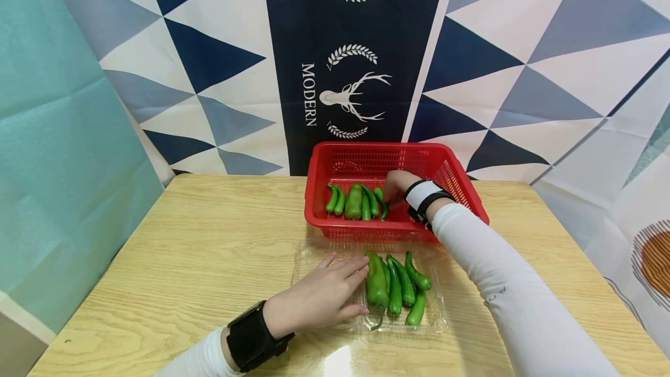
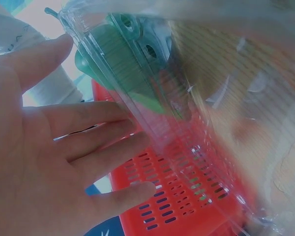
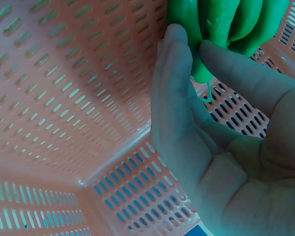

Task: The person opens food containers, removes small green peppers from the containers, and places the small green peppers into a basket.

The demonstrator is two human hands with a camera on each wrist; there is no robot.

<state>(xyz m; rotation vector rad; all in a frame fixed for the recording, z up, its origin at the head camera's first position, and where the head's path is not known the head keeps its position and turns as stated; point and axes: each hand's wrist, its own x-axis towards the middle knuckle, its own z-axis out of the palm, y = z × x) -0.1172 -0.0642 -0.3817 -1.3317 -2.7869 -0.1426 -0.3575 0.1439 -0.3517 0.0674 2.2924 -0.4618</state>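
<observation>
My right hand (image 1: pixel 399 189) reaches into the red basket (image 1: pixel 342 229). In the right wrist view, its thumb and fingers pinch the tip end of a slim green pepper (image 3: pixel 202 71) beside other peppers. My left hand (image 1: pixel 325 294) lies over the clear plastic clamshell box (image 1: pixel 438 313), its fingers straight and spread. Its fingertips are next to a wide green pepper (image 1: pixel 377 284), and whether they touch it I cannot tell. To the right of that pepper, several slimmer green peppers (image 1: pixel 403 284) lie in the box.
Inside the basket, a wide green pepper (image 1: pixel 353 201) lies among several slim ones (image 1: pixel 335 199). The basket stands at the back of the wooden table (image 1: pixel 220 237), before a patterned cloth (image 1: pixel 356 34). The clamshell box lies just in front of it.
</observation>
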